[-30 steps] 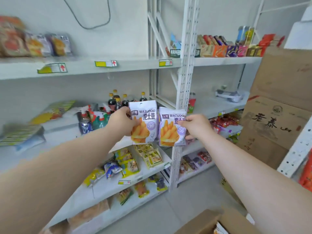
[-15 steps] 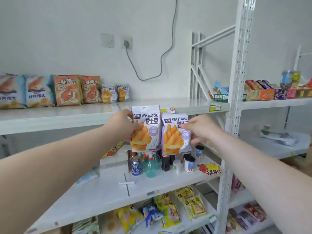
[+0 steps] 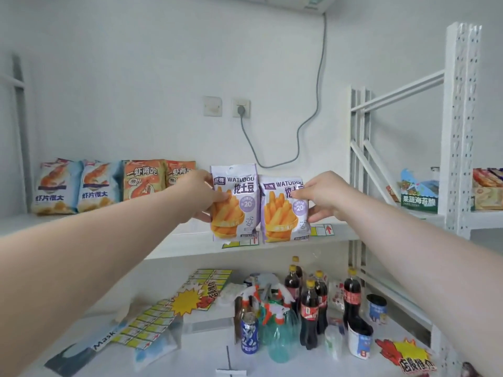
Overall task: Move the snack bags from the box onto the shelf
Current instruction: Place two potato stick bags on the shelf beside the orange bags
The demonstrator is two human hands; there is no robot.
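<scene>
Two purple-and-white snack bags printed with fries are held upright side by side in front of the upper white shelf (image 3: 190, 240). My left hand (image 3: 201, 198) pinches the left bag (image 3: 235, 205) by its left edge. My right hand (image 3: 324, 195) pinches the right bag (image 3: 283, 210) by its right edge. Both bags hang at the level of the shelf's front edge, their bottoms just over the price labels. The box is out of view.
Several shrimp-chip bags (image 3: 109, 186) stand in a row at the shelf's back left. A grey cable (image 3: 307, 123) hangs from a wall socket. On the lower shelf stand cola bottles (image 3: 310, 306), a Pepsi can (image 3: 249, 336), spray bottles and label sheets. A white upright post (image 3: 462, 126) rises on the right.
The view has tilted up from the lower shelves to the upper shelf. Both hands have raised the two bags from the drinks shelf level to the upper shelf's front edge.
</scene>
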